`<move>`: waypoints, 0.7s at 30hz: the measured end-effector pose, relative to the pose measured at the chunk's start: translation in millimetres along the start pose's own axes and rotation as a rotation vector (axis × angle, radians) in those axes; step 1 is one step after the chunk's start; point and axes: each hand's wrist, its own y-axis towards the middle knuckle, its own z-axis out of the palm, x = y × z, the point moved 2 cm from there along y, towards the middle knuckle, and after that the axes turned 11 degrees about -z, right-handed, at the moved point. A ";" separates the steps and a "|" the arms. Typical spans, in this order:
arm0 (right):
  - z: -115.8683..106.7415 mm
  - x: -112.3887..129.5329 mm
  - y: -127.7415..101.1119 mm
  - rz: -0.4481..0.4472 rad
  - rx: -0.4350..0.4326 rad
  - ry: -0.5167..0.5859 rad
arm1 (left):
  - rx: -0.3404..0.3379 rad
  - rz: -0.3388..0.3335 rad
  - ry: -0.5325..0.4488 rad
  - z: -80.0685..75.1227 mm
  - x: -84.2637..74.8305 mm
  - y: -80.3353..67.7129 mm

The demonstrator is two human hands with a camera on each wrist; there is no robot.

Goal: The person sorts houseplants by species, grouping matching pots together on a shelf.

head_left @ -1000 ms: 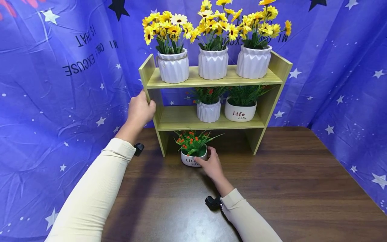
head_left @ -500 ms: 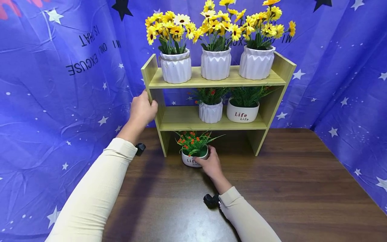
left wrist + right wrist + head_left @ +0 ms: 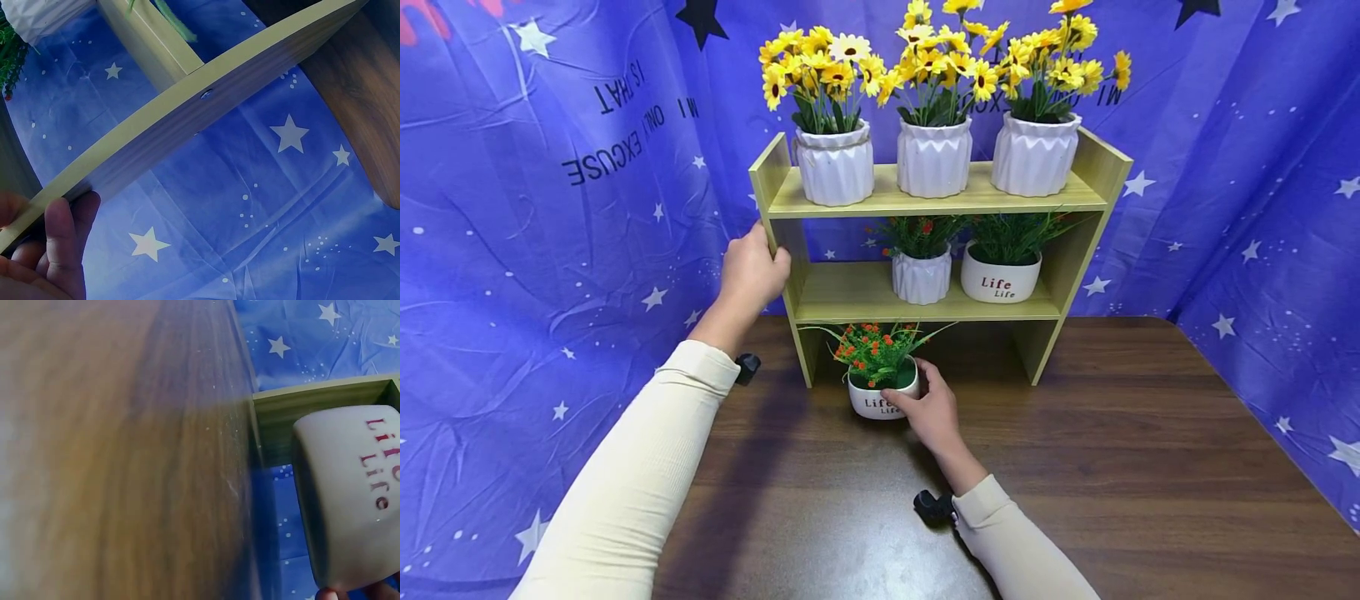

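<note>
My left hand grips the left side panel of the pale wooden shelf; in the left wrist view its fingers curl round the panel's edge. Low in front of the shelf, my right hand holds the right end of a white oval flowerpot lettered "Life", thumb on the front and fingers behind. Small orange-red flowers and green grass blades rise from it. The right wrist view shows the pot large, with only fingertips of that hand at the bottom edge.
On the top board stand three white pleated pots of yellow daisies. The middle board bears a pleated pot with red flowers and another "Life" pot with grass. A brown wooden table lies below; blue starry cloth surrounds it.
The right hand has drawn the flowerpot slightly toward the front, and a long grass blade now sticks out to its left. The left hand stays on the shelf panel.
</note>
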 end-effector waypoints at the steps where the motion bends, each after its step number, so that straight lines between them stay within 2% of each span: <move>1: -1.2 1.8 -1.0 -0.003 0.002 0.004 | 0.001 0.000 -0.002 0.0 0.2 0.0; 6: -7.2 11.8 -5.0 -0.011 0.005 0.013 | 0.001 -0.002 -0.007 -0.9 0.8 0.2; 14: -18.1 34.4 -3.5 -0.046 -0.020 0.159 | -0.008 0.013 -0.003 -1.5 -0.2 2.1; 21: -31.1 60.6 -1.8 -0.095 -0.013 0.183 | 0.003 0.007 -0.004 -0.2 1.6 -0.2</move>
